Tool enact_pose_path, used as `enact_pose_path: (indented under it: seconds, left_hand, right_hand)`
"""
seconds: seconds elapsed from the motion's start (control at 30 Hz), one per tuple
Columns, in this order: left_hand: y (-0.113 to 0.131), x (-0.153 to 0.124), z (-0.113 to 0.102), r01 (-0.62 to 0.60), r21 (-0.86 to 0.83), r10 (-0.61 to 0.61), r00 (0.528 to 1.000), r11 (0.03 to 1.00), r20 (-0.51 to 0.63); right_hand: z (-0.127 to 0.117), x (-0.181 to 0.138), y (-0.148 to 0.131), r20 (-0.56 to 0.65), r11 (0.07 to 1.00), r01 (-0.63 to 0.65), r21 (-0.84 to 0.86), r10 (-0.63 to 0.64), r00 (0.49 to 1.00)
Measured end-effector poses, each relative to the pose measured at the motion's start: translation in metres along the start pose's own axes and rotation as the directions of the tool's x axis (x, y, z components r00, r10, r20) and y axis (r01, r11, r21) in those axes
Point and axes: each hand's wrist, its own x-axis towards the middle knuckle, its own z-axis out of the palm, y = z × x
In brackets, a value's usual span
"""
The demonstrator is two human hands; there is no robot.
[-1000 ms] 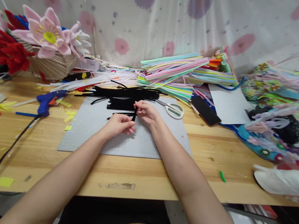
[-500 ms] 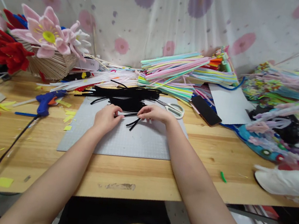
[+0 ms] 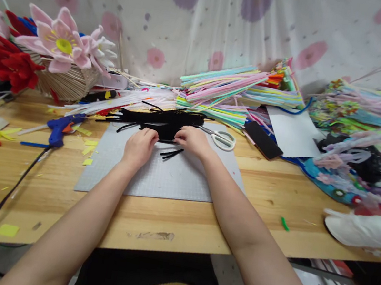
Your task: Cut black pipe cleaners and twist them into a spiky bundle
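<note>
Arching palm-down, left hand and right hand curl nearly closed at a black strip, their hold unclear.

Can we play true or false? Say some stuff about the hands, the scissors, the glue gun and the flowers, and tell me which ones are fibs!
1. The left hand is at the short black strips. True.
2. The right hand grips the scissors. False: it is at the short black strips.
3. The blue glue gun lies on the left part of the wooden table. True.
4. The glue gun rests on the gray mat. False: it is beside it.
5. The big pink flower has a yellow middle. True.
</note>
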Motion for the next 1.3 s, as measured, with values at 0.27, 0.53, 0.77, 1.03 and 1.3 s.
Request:
enact_pose_path:
  seconds: [0.27,0.53,0.77,1.03,1.3]
  left_hand:
    - [0.007,-0.001,0.005,0.397,-0.56,-0.412,0.905,0.728,0.106]
    - [0.025,-0.001,0.0,0.62,-0.783,-0.351,0.722,-0.056,0.597]
    - [0.02,-0.004,-0.001,0.649,-0.761,-0.263,0.732,-0.012,0.628]
    - [0.021,-0.005,-0.001,0.657,-0.752,-0.28,0.733,0.056,0.619]
    - [0.022,-0.006,-0.004,0.615,-0.778,-0.284,0.774,0.124,0.566]
  right_hand:
    - [-0.003,0.005,-0.006,-0.084,0.704,-0.173,0.688,0.314,0.946]
    - [0.005,0.001,-0.03,0.222,0.294,-0.25,0.922,0.124,0.967]
    - [0.011,0.002,-0.028,0.193,0.349,-0.223,0.91,0.118,0.974]
    - [0.02,0.005,-0.028,0.16,0.369,-0.209,0.906,0.159,0.974]
    - [0.017,0.003,-0.031,0.21,0.32,-0.268,0.909,0.205,0.956]
